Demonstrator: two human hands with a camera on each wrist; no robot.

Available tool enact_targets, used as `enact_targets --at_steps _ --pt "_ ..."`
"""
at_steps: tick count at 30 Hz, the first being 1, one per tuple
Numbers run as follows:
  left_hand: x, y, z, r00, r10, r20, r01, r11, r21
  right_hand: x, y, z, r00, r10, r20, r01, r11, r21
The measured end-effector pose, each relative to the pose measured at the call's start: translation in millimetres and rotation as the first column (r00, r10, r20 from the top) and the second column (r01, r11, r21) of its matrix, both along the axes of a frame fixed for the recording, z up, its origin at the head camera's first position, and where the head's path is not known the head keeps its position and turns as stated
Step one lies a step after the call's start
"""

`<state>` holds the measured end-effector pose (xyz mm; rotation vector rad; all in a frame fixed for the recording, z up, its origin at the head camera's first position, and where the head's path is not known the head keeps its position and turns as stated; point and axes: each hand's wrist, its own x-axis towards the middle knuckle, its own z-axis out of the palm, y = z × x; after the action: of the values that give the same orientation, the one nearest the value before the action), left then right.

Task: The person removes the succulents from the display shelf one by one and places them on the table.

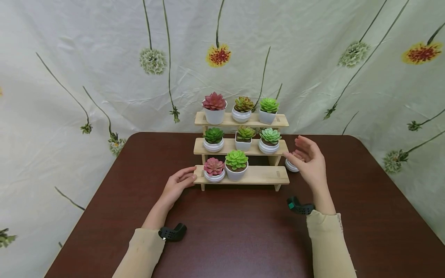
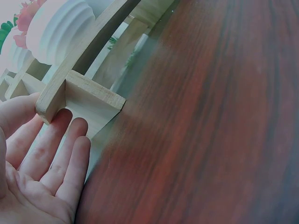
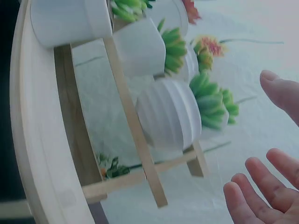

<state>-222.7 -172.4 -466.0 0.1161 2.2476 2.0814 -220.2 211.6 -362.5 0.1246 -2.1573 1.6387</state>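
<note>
A three-tier wooden plant stand (image 1: 265,175) holds several potted succulents. At the left end of its bottom shelf, my left hand (image 1: 175,187) grips the board, thumb at the upper side and fingers beneath, as the left wrist view shows closely. My right hand (image 1: 313,166) is raised beside the stand's right end, its fingers parted and holding nothing. Partly hidden behind that hand is a small white pot (image 1: 291,166) with a pinkish succulent, off the stand. A pink succulent (image 1: 214,166) and a bright green succulent (image 1: 236,160) occupy the bottom shelf's left half.
On the middle shelf sit a dark green succulent (image 1: 213,135), a square-potted one (image 1: 244,138) and a pale green one (image 1: 270,136). The top shelf bears a red succulent (image 1: 214,102) and two others. A flowered cloth (image 1: 313,77) hangs behind the brown table (image 1: 229,231).
</note>
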Motion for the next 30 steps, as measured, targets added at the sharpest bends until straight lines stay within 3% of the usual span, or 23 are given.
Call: enact_targets --at_steps 8,15,21,23,25,30 --pt "-0.8 0 -2.9 0.999 0.008 -0.039 -0.008 1.0 -0.005 5.5 -16 4.9 0.996 0.09 -0.005 -0.09 0.993 0.074" --pt "-1.4 0 -3.2 1.0 0.005 -0.03 -0.005 1.0 -0.005 19.3 -37 18.4 0.981 0.194 0.007 -0.193 0.976 0.103" --pt "-1.7 -1 -1.9 1.0 -0.001 -0.001 0.001 1.0 0.021 7.5 -39 -2.6 0.968 0.245 0.06 -0.25 0.964 0.095" --pt "0.4 0 3.1 1.0 -0.006 0.005 0.006 1.0 0.021 4.4 -41 -8.0 0.963 0.26 0.074 -0.266 0.961 0.081" --pt "1.0 0 3.3 1.0 -0.006 -0.001 0.006 1.0 0.021 8.2 -46 -3.7 0.957 0.274 0.091 -0.281 0.956 0.084" --pt "8.9 4 17.4 1.0 -0.007 -0.003 0.007 1.0 -0.004 18.7 -61 8.7 0.941 0.315 0.125 -0.326 0.943 0.072"
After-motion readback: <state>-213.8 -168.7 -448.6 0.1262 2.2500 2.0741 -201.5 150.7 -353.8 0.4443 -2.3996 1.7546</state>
